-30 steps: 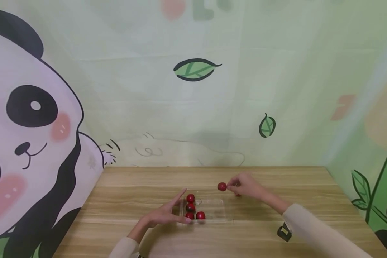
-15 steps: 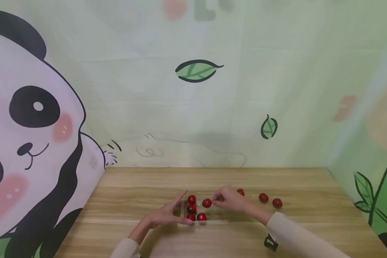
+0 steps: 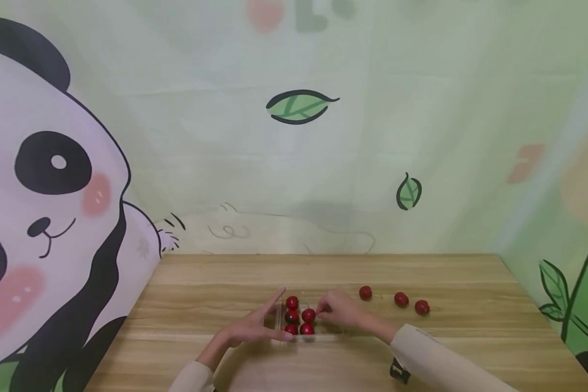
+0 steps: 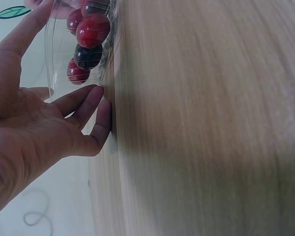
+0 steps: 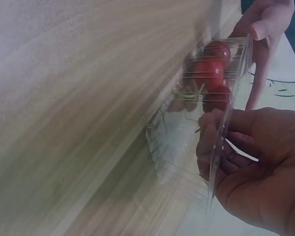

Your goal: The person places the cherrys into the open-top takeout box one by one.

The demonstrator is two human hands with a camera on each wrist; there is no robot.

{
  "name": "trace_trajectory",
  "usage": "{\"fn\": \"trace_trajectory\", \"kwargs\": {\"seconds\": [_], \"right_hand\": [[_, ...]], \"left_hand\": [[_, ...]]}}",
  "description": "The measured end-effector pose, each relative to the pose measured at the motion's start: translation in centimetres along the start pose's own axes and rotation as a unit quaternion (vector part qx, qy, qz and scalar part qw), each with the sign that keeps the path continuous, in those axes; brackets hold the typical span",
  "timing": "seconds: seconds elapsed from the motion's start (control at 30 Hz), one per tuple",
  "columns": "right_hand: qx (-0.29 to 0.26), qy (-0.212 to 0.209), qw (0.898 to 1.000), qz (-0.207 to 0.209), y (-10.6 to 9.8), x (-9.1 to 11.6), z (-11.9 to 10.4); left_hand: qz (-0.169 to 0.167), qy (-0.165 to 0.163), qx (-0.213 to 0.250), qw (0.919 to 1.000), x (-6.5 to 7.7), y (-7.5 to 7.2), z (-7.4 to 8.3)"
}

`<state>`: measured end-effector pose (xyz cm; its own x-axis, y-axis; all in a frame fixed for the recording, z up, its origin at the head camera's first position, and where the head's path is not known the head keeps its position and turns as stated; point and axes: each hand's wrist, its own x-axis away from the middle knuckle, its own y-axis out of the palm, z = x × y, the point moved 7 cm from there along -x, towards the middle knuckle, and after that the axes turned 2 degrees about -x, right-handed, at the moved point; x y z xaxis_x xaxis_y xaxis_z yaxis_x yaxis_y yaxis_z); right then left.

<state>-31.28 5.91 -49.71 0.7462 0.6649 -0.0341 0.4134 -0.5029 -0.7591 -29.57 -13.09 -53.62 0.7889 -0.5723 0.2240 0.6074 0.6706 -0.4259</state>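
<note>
A clear plastic box (image 3: 330, 333) sits on the table, with several red cherries at its left end. My left hand (image 3: 249, 328) spreads round that end, thumb along the front rim and index finger reaching to the back corner. In the left wrist view its other fingers (image 4: 104, 120) bend loosely by the box's end wall. My right hand (image 3: 344, 309) reaches over the rim into the box. Its thumb and index finger pinch at a cherry (image 3: 308, 315) in the second column, behind another cherry (image 3: 307, 329). A thin stem (image 5: 197, 131) shows by the fingertips in the right wrist view.
Three loose cherries lie to the right of the box: one cherry (image 3: 365, 293) nearest the right hand, then a cherry (image 3: 400, 299) and a cherry (image 3: 422, 307) farther right. A small black device (image 3: 399, 371) shows beside the right sleeve. A printed cloth backdrop (image 3: 294, 179) stands behind the wooden table.
My right hand has brought a cherry leftward from behind the box and down into it, beside the others. The left hand has stayed at the box's end.
</note>
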Motion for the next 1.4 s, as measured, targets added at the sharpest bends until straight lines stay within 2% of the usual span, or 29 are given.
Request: {"fn": "trace_trajectory", "kwargs": {"seconds": [0.4, 0.87, 1.13, 1.3, 1.4], "right_hand": [[0.034, 0.014, 0.999, 0.015, 1.0, -0.4, 0.8], [0.048, 0.012, 0.999, 0.023, 0.3, -0.1, 0.2], [0.057, 0.016, 0.996, 0.065, -2.6, 1.2, -0.8], [0.072, 0.015, 0.994, 0.084, -5.0, 2.1, -0.3], [0.068, 0.036, 0.993, 0.095, -6.6, 2.8, 0.7]], "left_hand": [[-0.001, -0.003, 0.001, 1.0, 0.0, 0.0, 0.0], [0.0, -0.007, 0.003, 1.0, 0.0, -0.1, 0.3], [0.001, -0.002, 0.0, 1.0, 0.0, -0.1, 0.2], [-0.001, -0.004, -0.003, 1.0, 0.0, 0.0, 0.0], [-0.001, -0.007, -0.004, 1.0, 0.0, 0.0, -0.1]]}}
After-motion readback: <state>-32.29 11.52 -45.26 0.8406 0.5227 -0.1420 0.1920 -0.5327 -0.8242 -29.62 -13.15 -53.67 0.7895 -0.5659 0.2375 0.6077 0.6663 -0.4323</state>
